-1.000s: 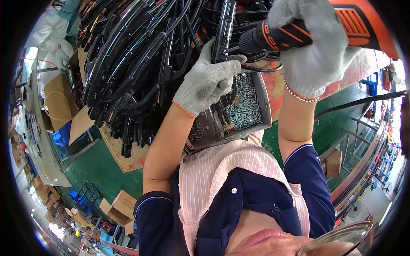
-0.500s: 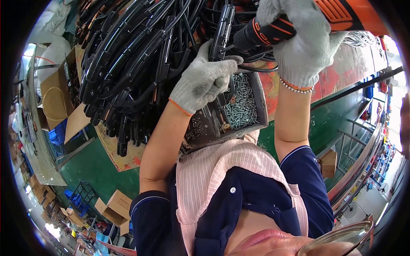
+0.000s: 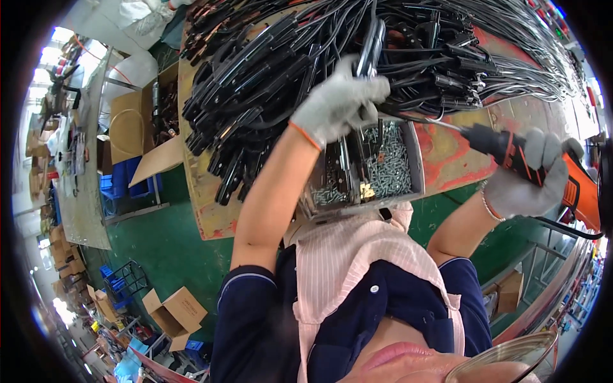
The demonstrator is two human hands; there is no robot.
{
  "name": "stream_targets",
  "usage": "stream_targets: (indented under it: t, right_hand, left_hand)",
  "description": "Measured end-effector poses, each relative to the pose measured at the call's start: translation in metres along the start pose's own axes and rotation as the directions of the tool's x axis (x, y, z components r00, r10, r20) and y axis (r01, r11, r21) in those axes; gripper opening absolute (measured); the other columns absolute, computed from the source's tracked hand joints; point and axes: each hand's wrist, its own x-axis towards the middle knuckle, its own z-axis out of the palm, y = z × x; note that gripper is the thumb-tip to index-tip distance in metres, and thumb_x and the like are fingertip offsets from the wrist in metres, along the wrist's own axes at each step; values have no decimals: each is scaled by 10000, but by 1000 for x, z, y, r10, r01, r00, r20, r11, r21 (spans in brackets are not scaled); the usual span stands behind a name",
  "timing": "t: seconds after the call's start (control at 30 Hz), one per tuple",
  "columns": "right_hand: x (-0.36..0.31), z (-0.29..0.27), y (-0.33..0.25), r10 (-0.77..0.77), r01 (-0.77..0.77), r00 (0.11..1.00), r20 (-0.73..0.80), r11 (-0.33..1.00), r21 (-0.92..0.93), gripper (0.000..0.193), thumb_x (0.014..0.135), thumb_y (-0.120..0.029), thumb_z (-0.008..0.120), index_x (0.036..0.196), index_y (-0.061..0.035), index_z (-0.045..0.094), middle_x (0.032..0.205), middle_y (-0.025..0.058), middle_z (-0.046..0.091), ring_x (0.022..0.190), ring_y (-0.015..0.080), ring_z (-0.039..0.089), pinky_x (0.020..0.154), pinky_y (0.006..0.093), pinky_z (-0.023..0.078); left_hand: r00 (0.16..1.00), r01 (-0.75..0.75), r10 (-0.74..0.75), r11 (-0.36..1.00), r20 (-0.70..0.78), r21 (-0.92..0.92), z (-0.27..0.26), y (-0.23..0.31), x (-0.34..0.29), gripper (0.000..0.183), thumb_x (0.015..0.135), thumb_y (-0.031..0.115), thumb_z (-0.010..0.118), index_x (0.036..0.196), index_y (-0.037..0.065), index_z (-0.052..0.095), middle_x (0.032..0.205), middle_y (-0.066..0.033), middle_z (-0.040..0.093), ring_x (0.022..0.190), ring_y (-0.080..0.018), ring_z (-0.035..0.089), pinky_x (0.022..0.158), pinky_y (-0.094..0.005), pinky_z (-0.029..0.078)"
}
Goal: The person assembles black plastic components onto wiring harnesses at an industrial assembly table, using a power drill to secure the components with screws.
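Note:
My left hand, in a grey-white knit glove, is closed around a long black tubular handle above the near edge of the pile; motion blurs both a little. My right hand, gloved too, grips an orange and black power screwdriver at the right. Its long bit points left toward the black handle but stays apart from it. Below my left hand stands a grey box of small silver screws, with black parts lying across its middle and brass-coloured pieces among them.
A heap of similar black handles covers the left of the worn red and yellow table. Bundled black cables lie behind and to the right. An open carton stands left; another carton is on the green floor.
My right hand has drawn the screwdriver right and toward me, away from the black handle. My left hand still holds the handle. The whole view has shifted.

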Motion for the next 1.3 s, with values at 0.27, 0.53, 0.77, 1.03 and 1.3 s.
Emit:
stream_targets:
  t: [0.27, 0.53, 0.77, 1.03, 1.3]
  right_hand:
    - [-103, -48, -60, 16, -76, 928, -373, 986, -148, 485, 854, 55, 540, 1302, -56, 390, 797, 39, 430, 605, 113, 364, 544, 256, 371]
    - [-203, -61, -120, -147, -303, 770, -621, 772, -559, 667, 839, 91, 546, 1417, -150, 315, 1114, 107, 502, 648, 122, 478, 558, 283, 445]
    - [-216, -43, -147, -292, -417, 668, -685, 616, -669, 649, 799, 80, 574, 1383, -66, 330, 1044, 127, 555, 577, 149, 532, 530, 298, 482]
    - [-176, -94, -121, -61, -692, 668, -742, 316, -649, 580, 787, 32, 644, 1304, -5, 382, 906, 103, 588, 548, 173, 581, 503, 307, 496]
    - [-121, -178, -23, 387, -842, 539, -748, 225, -490, 791, 811, -17, 684, 1465, -100, 246, 998, 74, 575, 620, 156, 588, 555, 304, 508]
  left_hand:
    - [932, 156, 358, -248, -59, 956, -32, 131, -45, 600, 782, 346, 611, 1350, 173, 524, 1172, -191, 645, 1043, -326, 635, 914, -370, 488]
    - [939, 275, 342, -688, -35, 672, -3, 100, -68, 580, 809, 503, 590, 1331, 254, 562, 1302, -189, 570, 1275, -328, 488, 1036, -361, 415]
    - [615, 118, 510, -814, 602, 569, -77, 51, -48, 481, 838, 438, 660, 1262, 220, 596, 1151, -74, 656, 1076, -292, 605, 905, -442, 478]
    - [301, 70, 901, -347, 312, 935, -97, -18, -127, 605, 843, 251, 734, 1301, -62, 494, 1199, -227, 582, 1065, -371, 565, 938, -443, 446]
    - [-120, 467, 845, 511, -521, 721, -164, -106, -187, 499, 968, 259, 553, 1311, -93, 463, 1260, -263, 550, 1128, -369, 546, 981, -409, 431]
